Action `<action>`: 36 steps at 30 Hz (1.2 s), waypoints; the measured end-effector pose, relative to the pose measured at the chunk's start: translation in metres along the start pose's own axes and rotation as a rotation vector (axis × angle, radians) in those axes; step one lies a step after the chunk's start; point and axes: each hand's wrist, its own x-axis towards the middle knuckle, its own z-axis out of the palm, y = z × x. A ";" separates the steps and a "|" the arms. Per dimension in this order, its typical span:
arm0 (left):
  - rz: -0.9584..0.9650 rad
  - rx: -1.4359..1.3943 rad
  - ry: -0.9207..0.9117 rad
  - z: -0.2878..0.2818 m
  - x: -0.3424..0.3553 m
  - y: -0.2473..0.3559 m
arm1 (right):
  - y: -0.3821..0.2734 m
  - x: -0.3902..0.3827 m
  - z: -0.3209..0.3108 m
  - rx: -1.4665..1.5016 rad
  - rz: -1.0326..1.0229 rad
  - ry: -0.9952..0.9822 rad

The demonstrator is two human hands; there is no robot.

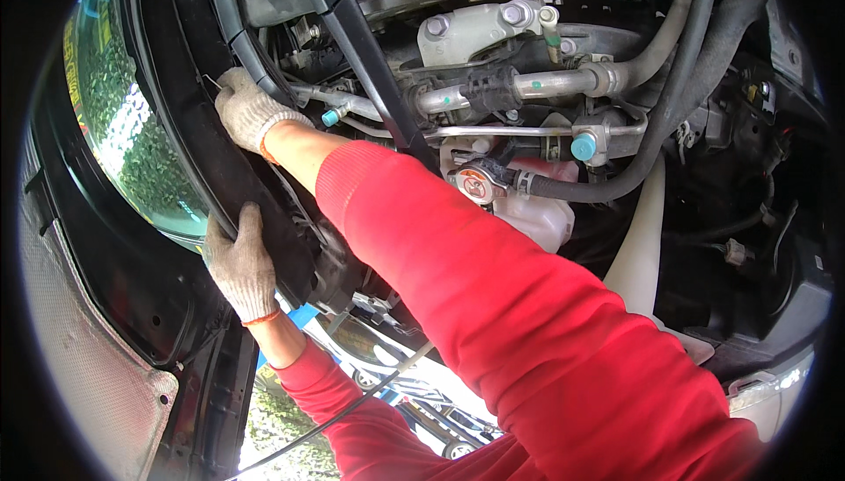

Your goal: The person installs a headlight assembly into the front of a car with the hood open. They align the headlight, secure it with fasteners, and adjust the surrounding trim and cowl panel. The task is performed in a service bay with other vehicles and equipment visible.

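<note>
Both my hands wear knitted off-white gloves. My left hand (240,271) is closed over the near end of a long black plastic trim panel (239,180) beside the windshield (145,133), thumb and fingers on either side of its edge. Farther along the same panel, my right hand (253,111) has its fingers curled together at the panel. A thin, pale, wire-like piece (211,82) sticks out by its fingertips; the rest of what these fingers hold is hidden. My right forearm reaches across the engine bay.
A black bar (365,58) slants across the engine bay. Metal pipes (554,85) with blue caps (584,146), a radiator cap (478,183) and a thick black hose (634,183) lie to the right. The silver-lined hood (97,367) is at lower left. A thin cable (352,406) crosses below my arms.
</note>
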 end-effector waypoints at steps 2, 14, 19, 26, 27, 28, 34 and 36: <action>-0.009 -0.034 -0.004 -0.001 0.000 -0.001 | 0.002 0.002 0.000 0.026 0.024 -0.029; 0.003 0.005 -0.009 -0.004 0.000 0.005 | 0.007 0.037 0.037 0.462 0.015 0.020; 0.052 0.014 0.000 -0.005 0.001 0.006 | -0.025 0.035 0.005 0.315 -0.006 -0.123; 0.031 0.022 -0.010 -0.009 0.002 0.005 | -0.029 0.030 -0.020 0.341 -0.044 -0.238; 0.024 0.013 -0.007 -0.008 0.002 0.005 | -0.027 0.030 -0.020 0.344 -0.012 -0.267; 0.026 0.007 0.003 -0.008 0.002 0.004 | -0.025 0.032 -0.018 0.361 -0.059 -0.241; 0.027 0.015 -0.004 -0.008 0.003 0.002 | 0.010 0.060 0.014 0.487 -0.104 -0.142; 0.031 0.022 0.000 -0.008 0.002 0.002 | 0.018 0.069 0.022 0.413 -0.251 -0.118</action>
